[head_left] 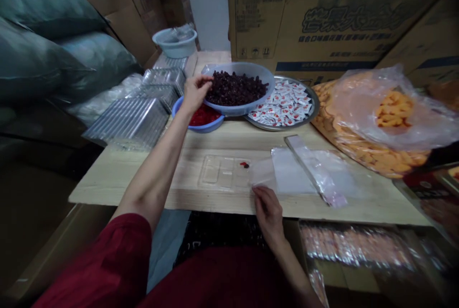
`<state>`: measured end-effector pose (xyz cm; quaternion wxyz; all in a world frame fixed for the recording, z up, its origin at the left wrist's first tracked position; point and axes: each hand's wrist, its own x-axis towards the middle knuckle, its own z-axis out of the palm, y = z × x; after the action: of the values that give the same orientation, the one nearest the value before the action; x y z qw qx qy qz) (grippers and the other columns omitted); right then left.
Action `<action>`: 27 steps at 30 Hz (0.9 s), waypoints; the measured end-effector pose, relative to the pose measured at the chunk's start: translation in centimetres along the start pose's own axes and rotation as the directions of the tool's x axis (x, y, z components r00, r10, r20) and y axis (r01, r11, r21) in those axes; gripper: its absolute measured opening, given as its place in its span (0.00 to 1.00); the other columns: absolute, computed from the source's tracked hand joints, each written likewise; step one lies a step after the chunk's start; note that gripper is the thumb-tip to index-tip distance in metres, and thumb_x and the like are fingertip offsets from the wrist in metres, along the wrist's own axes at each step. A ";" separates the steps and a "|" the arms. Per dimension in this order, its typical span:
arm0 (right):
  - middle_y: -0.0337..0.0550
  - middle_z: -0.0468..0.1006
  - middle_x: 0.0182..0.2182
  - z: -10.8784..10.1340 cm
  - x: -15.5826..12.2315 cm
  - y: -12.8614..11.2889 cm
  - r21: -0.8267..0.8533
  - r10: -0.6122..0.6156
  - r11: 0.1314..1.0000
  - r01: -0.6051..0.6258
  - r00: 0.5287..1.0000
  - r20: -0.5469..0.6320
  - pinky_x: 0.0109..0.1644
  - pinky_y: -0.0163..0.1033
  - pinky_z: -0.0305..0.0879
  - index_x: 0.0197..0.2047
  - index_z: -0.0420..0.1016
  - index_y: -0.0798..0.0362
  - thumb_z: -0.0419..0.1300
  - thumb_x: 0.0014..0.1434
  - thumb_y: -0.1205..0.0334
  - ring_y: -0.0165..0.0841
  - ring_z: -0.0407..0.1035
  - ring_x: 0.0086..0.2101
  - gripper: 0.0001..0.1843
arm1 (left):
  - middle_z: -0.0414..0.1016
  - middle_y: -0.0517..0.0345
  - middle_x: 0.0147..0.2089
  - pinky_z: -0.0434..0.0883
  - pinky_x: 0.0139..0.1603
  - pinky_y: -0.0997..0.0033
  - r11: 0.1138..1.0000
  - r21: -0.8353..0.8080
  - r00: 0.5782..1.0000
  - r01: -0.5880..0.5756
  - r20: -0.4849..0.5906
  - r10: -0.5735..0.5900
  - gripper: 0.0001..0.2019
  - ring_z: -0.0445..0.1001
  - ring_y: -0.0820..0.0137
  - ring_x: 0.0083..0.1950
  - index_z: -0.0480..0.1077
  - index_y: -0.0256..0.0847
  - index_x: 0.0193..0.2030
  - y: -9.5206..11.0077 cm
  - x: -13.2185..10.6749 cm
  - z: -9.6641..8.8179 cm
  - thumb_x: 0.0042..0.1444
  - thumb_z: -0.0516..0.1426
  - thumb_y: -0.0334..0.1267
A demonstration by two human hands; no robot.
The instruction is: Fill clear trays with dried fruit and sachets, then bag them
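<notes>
Pale blue plastic bowl (258, 74) of dark berries (236, 89) is sitting at the far side of the wooden table (107, 180), and the person's left hand (196, 93) is curling over its near rim, fingers bent, though whether they are pinching anything I cannot tell. The right hand (268, 213) is resting nearer, fingertips bent against the edge of a clear plastic bag (287, 171), just right of a clear plastic tray (222, 172) with a few red bits (244, 164) at its end. A blue bowl of red pieces (204, 128) is sitting partly under the berry bowl's left side, a steel tray of white sachets (309, 107) touching its right.
</notes>
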<state>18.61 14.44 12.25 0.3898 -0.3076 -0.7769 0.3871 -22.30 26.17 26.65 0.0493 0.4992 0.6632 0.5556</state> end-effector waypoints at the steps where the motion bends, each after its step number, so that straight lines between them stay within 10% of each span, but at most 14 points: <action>1: 0.49 0.77 0.47 -0.1 0.0 -0.1 -0.008 -0.006 1.000 0.006 1.000 -0.005 0.54 0.50 0.72 0.53 0.77 0.47 0.54 0.67 0.67 0.39 0.72 0.50 0.16 | 0.75 0.57 0.38 0.74 0.51 0.61 0.999 -0.034 1.000 -0.017 -0.019 0.017 0.10 0.76 0.68 0.40 0.75 0.37 0.47 1.2 -1.6 0.0 0.60 0.59 0.34; 4: 0.49 0.76 0.49 -0.4 -0.1 -0.1 -0.030 -0.004 1.000 0.004 1.000 -0.009 0.56 0.51 0.70 0.54 0.77 0.48 0.53 0.67 0.68 0.39 0.70 0.52 0.16 | 0.76 0.57 0.42 0.74 0.52 0.60 0.998 -0.056 0.991 -0.012 0.131 0.019 0.12 0.78 0.65 0.46 0.75 0.40 0.50 5.5 -9.0 0.8 0.61 0.61 0.40; 7: 0.49 0.76 0.48 -0.4 0.1 0.2 -0.037 0.010 0.999 -0.010 1.000 0.007 0.56 0.50 0.69 0.54 0.76 0.49 0.52 0.68 0.69 0.38 0.69 0.52 0.16 | 0.79 0.55 0.42 0.75 0.50 0.63 1.000 -0.015 0.863 -0.002 0.505 0.009 0.08 0.78 0.64 0.45 0.77 0.44 0.47 7.8 -17.7 2.8 0.64 0.58 0.39; 12: 0.49 0.75 0.48 0.3 0.8 0.7 -0.039 -0.026 0.999 0.027 0.999 0.035 0.57 0.49 0.69 0.55 0.76 0.50 0.52 0.68 0.70 0.38 0.69 0.52 0.17 | 0.76 0.48 0.55 0.72 0.57 0.59 0.990 0.044 0.796 -0.134 0.600 0.080 0.09 0.74 0.63 0.57 0.75 0.42 0.48 5.1 -24.9 6.4 0.67 0.54 0.34; 20: 0.50 0.75 0.49 1.5 2.2 0.8 -0.070 -0.125 0.990 0.126 0.992 0.018 0.57 0.50 0.69 0.54 0.75 0.51 0.53 0.67 0.72 0.39 0.68 0.53 0.17 | 0.78 0.49 0.50 0.71 0.54 0.58 0.929 0.193 0.813 -0.317 0.560 0.161 0.10 0.72 0.61 0.53 0.77 0.43 0.51 4.9 -23.8 5.9 0.66 0.56 0.36; 24: 0.51 0.73 0.56 2.5 2.9 2.0 -0.169 -0.233 0.955 0.243 0.969 0.080 0.63 0.57 0.65 0.59 0.73 0.51 0.54 0.68 0.71 0.43 0.62 0.61 0.18 | 0.77 0.51 0.47 0.71 0.54 0.62 0.948 0.237 0.968 -0.212 0.182 0.171 0.11 0.74 0.65 0.49 0.75 0.41 0.50 3.5 -18.5 2.7 0.68 0.53 0.37; 27: 0.51 0.66 0.65 3.1 2.9 2.8 -0.272 -0.266 0.911 0.311 0.945 0.190 0.67 0.61 0.59 0.66 0.66 0.50 0.55 0.69 0.67 0.47 0.54 0.68 0.23 | 0.75 0.48 0.49 0.68 0.60 0.59 0.900 0.436 0.995 -0.016 -0.085 0.059 0.09 0.72 0.62 0.53 0.73 0.39 0.48 -0.1 -11.9 0.3 0.65 0.54 0.35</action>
<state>15.01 17.03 9.79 0.3327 -0.2145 -0.8902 0.2254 -16.24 17.81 20.62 -0.1059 0.4829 0.7623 0.4177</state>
